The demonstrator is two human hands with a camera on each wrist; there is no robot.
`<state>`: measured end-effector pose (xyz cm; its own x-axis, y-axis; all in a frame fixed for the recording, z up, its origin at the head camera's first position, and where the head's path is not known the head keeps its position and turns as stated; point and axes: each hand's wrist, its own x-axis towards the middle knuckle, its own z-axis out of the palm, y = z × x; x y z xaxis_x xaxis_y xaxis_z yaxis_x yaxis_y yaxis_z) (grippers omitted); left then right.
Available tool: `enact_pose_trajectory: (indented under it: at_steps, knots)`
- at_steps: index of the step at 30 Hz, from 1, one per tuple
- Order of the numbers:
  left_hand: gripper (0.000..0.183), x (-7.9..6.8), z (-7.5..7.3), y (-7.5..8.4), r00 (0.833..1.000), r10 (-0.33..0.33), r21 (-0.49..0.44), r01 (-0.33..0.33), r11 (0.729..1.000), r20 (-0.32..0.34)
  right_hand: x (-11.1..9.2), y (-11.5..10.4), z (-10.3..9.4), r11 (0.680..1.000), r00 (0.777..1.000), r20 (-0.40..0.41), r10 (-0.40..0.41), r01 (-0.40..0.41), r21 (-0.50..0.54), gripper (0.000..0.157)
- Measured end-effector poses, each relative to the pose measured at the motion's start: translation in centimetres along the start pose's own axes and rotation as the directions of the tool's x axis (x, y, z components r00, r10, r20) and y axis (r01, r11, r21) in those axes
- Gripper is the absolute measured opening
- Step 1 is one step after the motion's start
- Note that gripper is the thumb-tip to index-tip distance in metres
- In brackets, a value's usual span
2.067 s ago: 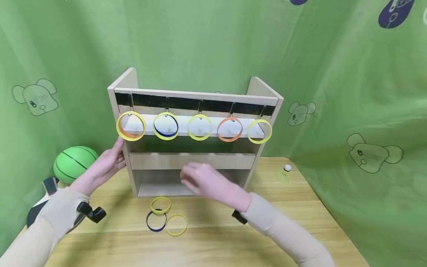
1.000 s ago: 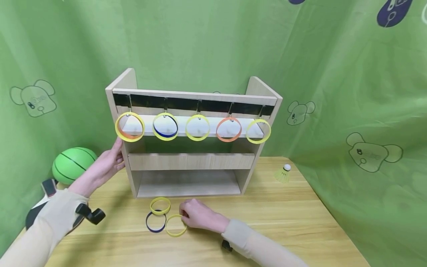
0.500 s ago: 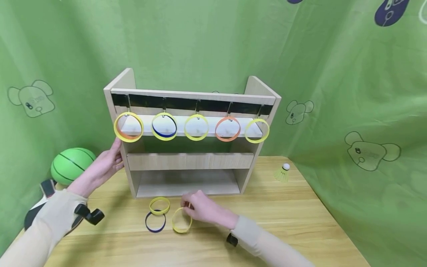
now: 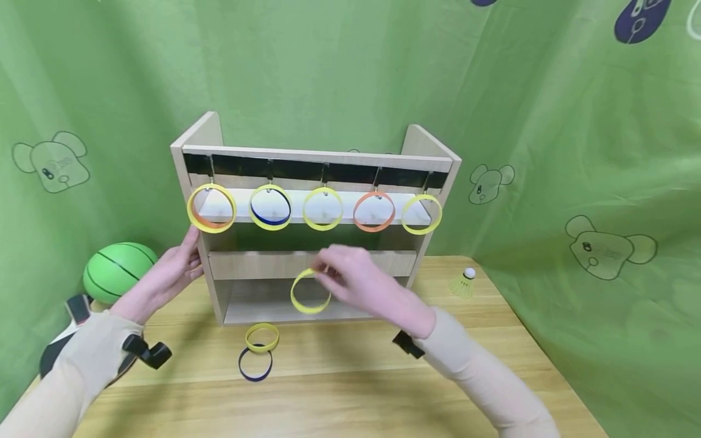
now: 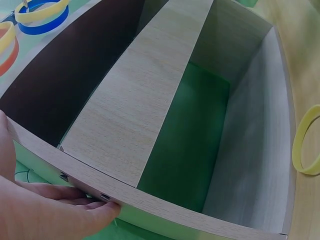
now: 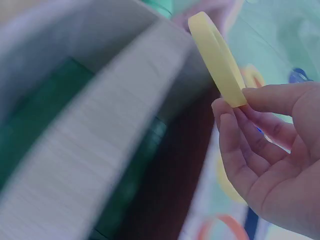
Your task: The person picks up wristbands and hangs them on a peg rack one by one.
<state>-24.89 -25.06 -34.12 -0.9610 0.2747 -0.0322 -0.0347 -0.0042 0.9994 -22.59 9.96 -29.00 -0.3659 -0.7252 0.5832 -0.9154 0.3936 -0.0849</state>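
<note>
My right hand (image 4: 356,277) pinches a yellow silicone wristband (image 4: 296,299) between thumb and fingertips, raised in front of the lower part of a wooden shelf (image 4: 312,265). The right wrist view shows that wristband (image 6: 215,60) nearly edge-on. With its fingertips against the outer face, my left hand (image 4: 174,271) rests at the shelf's left side panel; the left wrist view shows fingers (image 5: 65,195) on that panel. On the table lie another yellow wristband (image 4: 261,350) and a dark blue wristband (image 4: 241,367), overlapping. Several wristbands, such as an orange one (image 4: 374,229), hang from hooks above.
A black strip (image 4: 296,171) carries the hooks along the shelf's upper front. Left of the shelf is a green ball (image 4: 120,271), with a black-and-white object (image 4: 55,353) partly behind the left sleeve. A shuttlecock (image 4: 465,285) stands on the wooden table (image 4: 350,407) at right.
My right hand came down to the table, took the right-hand yellow wristband and raised it toward the shelf. My left hand stays at the side panel.
</note>
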Motion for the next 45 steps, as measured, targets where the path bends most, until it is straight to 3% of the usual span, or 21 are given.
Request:
enact_pose_trajectory:
  at_steps: [8, 15, 21, 31, 38, 45]
  knots:
    - [0.094, -0.1, 0.0, -0.2, 1.0, 0.002, 0.009, -0.002, 1.0, -0.003, 3.2, 0.4, -5.6, 0.999, 0.994, -0.108, -0.022, 0.016, -0.052, 0.003]
    - [0.095, -0.2, 0.1, -0.2, 1.0, -0.004, -0.002, 0.004, 1.0, -0.003, 5.5, 1.5, -7.8, 0.997, 0.984, -0.175, 0.031, -0.043, -0.063, 0.003]
    - [0.093, -0.3, 0.2, -0.5, 1.0, 0.005, 0.003, -0.005, 1.0, 0.007, 6.5, 2.5, -7.9, 0.993, 0.986, -0.136, 0.096, -0.104, -0.052, 0.005]
    - [0.095, -0.2, 0.2, -0.5, 1.0, -0.002, -0.001, 0.002, 1.0, -0.002, 6.3, 3.4, -7.1, 0.98, 0.981, -0.081, 0.175, -0.181, -0.086, 0.006]
    - [0.095, -0.1, 0.2, -0.2, 1.0, -0.008, 0.0, 0.008, 1.0, -0.007, 5.4, 2.4, -7.7, 0.986, 0.983, -0.147, 0.109, -0.125, -0.108, 0.005]
    - [0.095, 0.0, 0.1, 0.1, 1.0, -0.003, 0.006, 0.003, 1.0, -0.007, 3.6, 0.0, -6.8, 0.995, 0.983, -0.184, -0.024, 0.006, -0.096, 0.004]
